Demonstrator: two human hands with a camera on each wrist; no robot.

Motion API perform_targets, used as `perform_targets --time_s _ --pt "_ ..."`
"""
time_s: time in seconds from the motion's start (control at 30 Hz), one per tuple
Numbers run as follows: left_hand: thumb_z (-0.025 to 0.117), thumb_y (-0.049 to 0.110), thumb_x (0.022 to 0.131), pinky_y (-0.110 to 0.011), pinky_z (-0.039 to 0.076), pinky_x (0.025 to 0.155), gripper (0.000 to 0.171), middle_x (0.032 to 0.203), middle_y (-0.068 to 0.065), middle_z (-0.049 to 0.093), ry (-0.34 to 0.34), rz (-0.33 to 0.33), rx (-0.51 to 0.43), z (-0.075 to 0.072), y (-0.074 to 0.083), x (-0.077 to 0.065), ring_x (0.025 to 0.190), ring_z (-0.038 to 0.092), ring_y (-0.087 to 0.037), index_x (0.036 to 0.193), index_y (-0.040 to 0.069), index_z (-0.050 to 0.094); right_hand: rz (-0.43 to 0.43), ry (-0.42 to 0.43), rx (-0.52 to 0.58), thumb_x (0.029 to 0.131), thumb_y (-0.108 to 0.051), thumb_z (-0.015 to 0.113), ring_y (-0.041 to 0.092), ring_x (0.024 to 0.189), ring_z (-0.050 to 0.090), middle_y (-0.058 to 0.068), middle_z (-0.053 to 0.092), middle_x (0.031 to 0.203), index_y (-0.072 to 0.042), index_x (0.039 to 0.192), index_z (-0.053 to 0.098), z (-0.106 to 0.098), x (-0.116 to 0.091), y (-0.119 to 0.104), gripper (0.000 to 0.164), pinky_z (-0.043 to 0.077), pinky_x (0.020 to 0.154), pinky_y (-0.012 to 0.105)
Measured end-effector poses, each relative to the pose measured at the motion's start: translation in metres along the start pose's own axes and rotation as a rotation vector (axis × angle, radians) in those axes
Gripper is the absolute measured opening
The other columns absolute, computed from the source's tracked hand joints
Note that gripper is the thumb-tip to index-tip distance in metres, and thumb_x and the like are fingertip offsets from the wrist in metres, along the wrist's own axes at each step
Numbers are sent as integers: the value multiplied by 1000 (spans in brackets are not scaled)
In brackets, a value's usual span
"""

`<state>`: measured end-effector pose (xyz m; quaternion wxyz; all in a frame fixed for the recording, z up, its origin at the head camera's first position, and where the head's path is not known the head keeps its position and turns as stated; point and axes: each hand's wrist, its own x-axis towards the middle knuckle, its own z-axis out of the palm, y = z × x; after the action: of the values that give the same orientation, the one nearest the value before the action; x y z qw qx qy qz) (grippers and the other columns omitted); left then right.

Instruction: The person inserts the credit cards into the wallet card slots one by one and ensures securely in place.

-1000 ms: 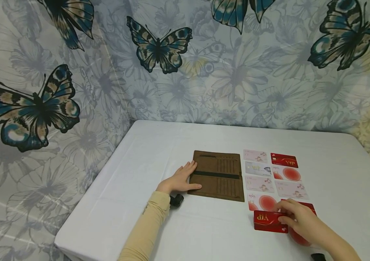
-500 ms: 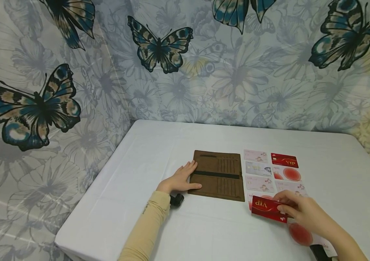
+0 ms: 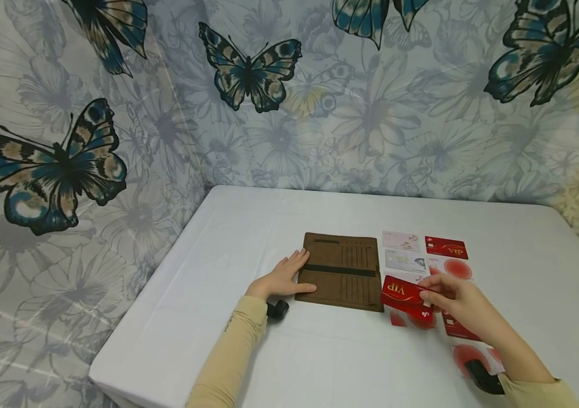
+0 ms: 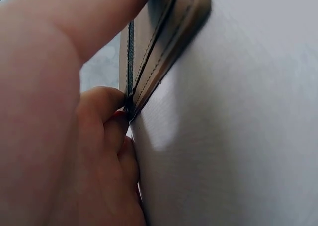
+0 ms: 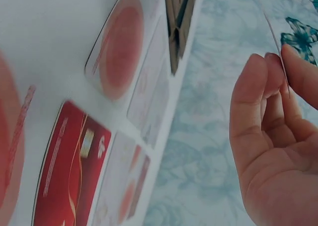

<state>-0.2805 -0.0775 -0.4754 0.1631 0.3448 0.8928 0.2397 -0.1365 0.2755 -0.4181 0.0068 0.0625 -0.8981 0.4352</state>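
Note:
A brown wallet (image 3: 343, 290) lies spread flat on the table, with rows of card slots and a dark band across its middle. My left hand (image 3: 280, 281) rests on its left edge, fingers spread. In the left wrist view, the thumb and fingers touch the wallet (image 4: 164, 42). Between thumb and fingers, my right hand (image 3: 465, 303) pinches a red VIP card (image 3: 401, 292), raised over the left column of cards near the wallet's right edge. Seen almost edge-on, that card (image 5: 273, 32) is a thin line in the right wrist view.
Two columns of cards lie right of the wallet, partly hidden by the right hand. Among them are a pink card (image 3: 400, 241), a silver card (image 3: 404, 260) and red VIP cards (image 3: 446, 247). A white cloth covers the table (image 3: 192, 255); patterned butterfly fabric hangs behind.
My right hand has lifted the red VIP card off the lower cards and carried it up and left, toward the wallet. The left hand stays on the wallet.

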Motion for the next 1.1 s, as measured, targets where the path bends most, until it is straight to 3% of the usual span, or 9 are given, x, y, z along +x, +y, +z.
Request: perform_targets --time_s 0.47,1.1 --pt "58 46 88 -38 1 111 88 154 -7 3 11 -1 0 0 -2 0 140 -1 -19 150 8 7 67 -33 133 88 -21 66 22 69 59 11 64 83 5 107 57 24 34 -9 33 54 61 31" --pt "57 46 88 -36 1 111 88 154 -6 3 11 -2 23 1 -3 1 140 -2 -18 150 8 7 90 -36 98 87 -11 66 21 61 61 7 63 76 8 103 58 54 65 -9 26 55 57 30"
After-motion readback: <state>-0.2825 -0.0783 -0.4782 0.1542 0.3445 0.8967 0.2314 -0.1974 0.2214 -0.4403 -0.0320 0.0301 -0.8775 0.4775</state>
